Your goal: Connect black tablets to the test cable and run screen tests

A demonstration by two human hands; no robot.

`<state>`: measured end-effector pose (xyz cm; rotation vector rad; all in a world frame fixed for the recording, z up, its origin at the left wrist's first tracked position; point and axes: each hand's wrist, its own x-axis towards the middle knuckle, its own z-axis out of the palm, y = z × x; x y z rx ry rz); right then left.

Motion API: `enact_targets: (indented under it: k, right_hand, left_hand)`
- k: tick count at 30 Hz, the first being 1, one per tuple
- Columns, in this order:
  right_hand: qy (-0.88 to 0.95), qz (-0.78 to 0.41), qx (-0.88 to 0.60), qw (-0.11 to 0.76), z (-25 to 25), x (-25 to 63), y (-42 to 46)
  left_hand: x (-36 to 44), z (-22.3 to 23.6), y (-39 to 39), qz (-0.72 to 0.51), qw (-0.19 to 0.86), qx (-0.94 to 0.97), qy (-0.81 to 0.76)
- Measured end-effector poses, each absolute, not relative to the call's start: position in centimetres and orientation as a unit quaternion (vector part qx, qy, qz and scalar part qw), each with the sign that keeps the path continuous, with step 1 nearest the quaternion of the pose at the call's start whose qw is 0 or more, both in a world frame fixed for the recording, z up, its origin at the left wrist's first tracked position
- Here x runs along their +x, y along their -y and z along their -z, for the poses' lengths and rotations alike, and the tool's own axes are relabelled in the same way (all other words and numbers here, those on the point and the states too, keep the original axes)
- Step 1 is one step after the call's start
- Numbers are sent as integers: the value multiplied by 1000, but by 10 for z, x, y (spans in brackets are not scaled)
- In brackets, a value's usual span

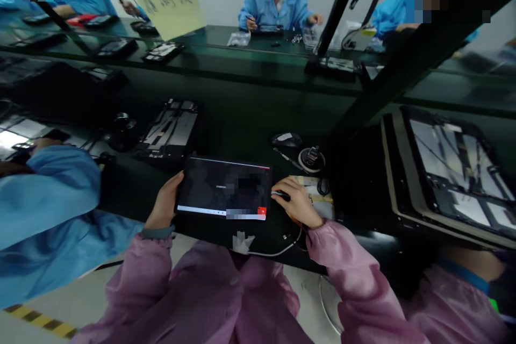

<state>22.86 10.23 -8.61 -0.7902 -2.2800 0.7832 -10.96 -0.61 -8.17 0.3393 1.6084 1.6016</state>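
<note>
- Your pink smock (234,301) fills the bottom middle, closest to the camera
- Your dark table (237,118) stretches ahead
- A stack of open-backed panels (455,172) stands to your right
- The tablet (209,193) is in front of you, between your hands, screen on
- Your left hand (166,204) grips its left edge
- Your right hand (297,201) pinches beside the right edge
- The mouse (287,140) lies beyond
- A small slim piece (279,193) sits in your pinch; whether it touches the tablet cannot be told

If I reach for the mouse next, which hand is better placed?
Probably your right hand: it's nearer the mouse, though it pinches something slender. Your left hand grips the tablet at its left edge.
</note>
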Motion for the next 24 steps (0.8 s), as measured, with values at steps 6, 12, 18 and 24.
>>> enact_targets:
  k: [6, 12, 18, 24]
  right_hand:
    - [868, -294, -289, 276, 79, 228, -105]
    - [873, -294, -296, 252, 75, 226, -108]
    - [877, -290, -303, 236, 72, 224, -110]
    - [884, -282, -304, 216, 66, 219, -108]
  left_hand:
    - [-109, 80, 4, -656, 468, 107, -582]
    - [-108, 75, 4, -661, 522, 95, -531]
    - [-107, 74, 5, -666, 525, 96, -521]
    - [-108, 79, 6, -667, 516, 119, -525]
